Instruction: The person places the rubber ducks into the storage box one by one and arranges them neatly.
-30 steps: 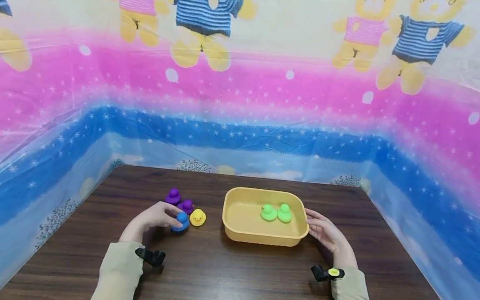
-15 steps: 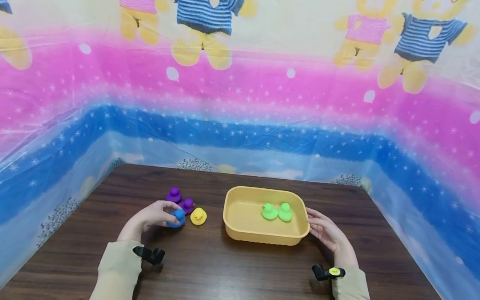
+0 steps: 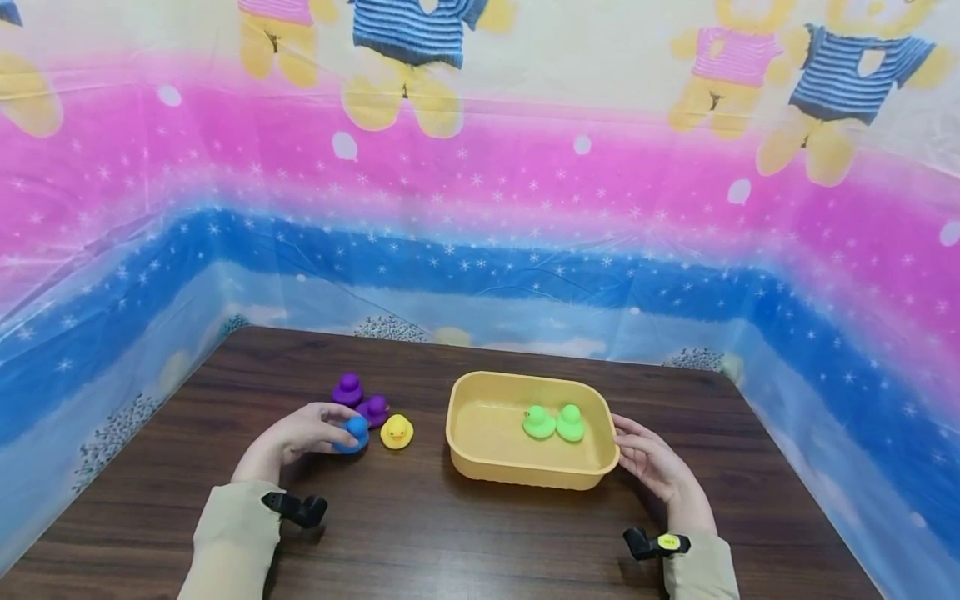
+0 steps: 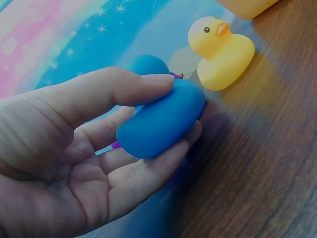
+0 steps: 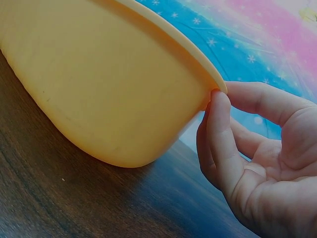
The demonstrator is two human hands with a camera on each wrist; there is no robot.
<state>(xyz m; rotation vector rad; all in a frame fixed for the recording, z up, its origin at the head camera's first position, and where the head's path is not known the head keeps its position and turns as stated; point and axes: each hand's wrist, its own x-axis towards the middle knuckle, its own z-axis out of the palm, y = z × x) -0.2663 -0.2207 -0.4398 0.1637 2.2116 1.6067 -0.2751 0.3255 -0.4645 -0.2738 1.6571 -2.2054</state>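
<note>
A bench [image 3: 450,542] spans the lower frame, carrying a tub [image 3: 487,433] right of centre. At its right end, the right hand [image 3: 658,469] pinches the rim between bent fingers. Left of centre, the left hand [image 3: 306,431] pinches a blue duck [image 4: 163,119] between thumb and fingers, near a yellow duck [image 3: 397,432]. The blue duck looks light, soft and smooth, best gripped by its rounded body. Its beak is hidden, facing unclear; in the left wrist view its long axis slants lower left to upper right.

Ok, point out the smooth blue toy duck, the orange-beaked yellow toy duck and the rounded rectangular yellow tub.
Blue toy duck [image 4: 162,118]: left wrist view, its body.
Yellow toy duck [image 4: 225,61]: left wrist view, its body.
Yellow tub [image 5: 111,84]: right wrist view, its outer wall.
</note>
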